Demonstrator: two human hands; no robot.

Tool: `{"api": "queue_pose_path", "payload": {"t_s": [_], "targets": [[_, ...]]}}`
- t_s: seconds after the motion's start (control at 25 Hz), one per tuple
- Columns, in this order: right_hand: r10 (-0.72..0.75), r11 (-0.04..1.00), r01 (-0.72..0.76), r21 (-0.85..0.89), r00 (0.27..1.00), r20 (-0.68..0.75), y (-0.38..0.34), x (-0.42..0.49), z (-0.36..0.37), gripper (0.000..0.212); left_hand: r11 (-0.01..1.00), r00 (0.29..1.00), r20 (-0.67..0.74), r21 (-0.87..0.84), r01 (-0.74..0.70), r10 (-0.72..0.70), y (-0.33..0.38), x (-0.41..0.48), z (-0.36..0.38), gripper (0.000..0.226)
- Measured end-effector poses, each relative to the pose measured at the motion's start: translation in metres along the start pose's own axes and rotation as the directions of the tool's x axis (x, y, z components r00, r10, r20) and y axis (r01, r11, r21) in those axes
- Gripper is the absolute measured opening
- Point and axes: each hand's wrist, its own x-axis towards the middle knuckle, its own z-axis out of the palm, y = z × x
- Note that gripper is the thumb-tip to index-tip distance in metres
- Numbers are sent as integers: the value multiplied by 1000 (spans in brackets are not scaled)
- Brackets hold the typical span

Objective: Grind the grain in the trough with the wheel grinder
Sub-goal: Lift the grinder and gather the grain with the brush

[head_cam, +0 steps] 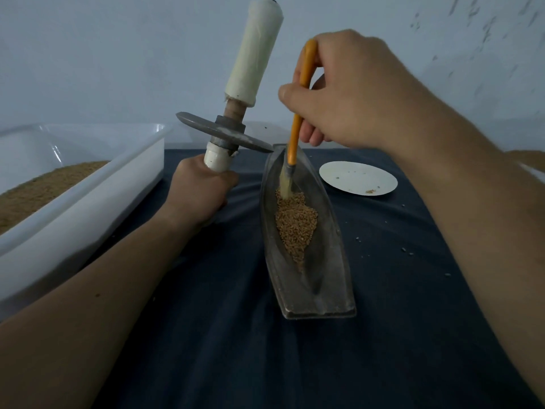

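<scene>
A grey boat-shaped metal trough (333,278) lies lengthwise on the dark blue cloth, with a strip of brown grain (295,225) along its groove. My left hand (200,193) grips the lower white handle of the wheel grinder (225,134), which stands upright to the left of the trough, its grey disc lifted above the trough's far tip. My right hand (348,95) pinches the orange handle of a small brush (296,125). The pale bristles touch the far end of the grain.
A large white plastic tub (88,184) holding brown ground grain stands at the left. A white paper plate (358,178) with a few crumbs lies right of the trough. Scattered grains dot the cloth at the right. A pale wall rises behind.
</scene>
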Motion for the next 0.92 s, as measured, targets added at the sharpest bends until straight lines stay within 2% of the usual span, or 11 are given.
{"api": "queue_pose_path", "payload": {"t_s": [0.2,0.36,0.48,0.64,0.8,0.92], "targets": [[51,997,-46,-55,994,102,8,0,11,19,1000,1000,-11,-5,4,-4,1,-1,0,11],[22,995,-18,-95,999,42,6,2,8,20,1000,1000,-1,-24,1,-1,1,-1,0,11],[43,995,-32,-90,993,112,2,0,7,20,1000,1000,-3,-16,0,0,0,-1,0,10],[39,996,-29,-83,992,121,1,1,2,24,1000,1000,-3,0,-8,8,0,0,1,11],[28,998,-28,50,1000,-9,10,4,-8,24,1000,1000,1,0,-23,23,-2,1,1,11],[87,974,-45,222,979,-182,28,2,-21,23,1000,1000,12,-4,-28,28,-4,3,1,12]]}}
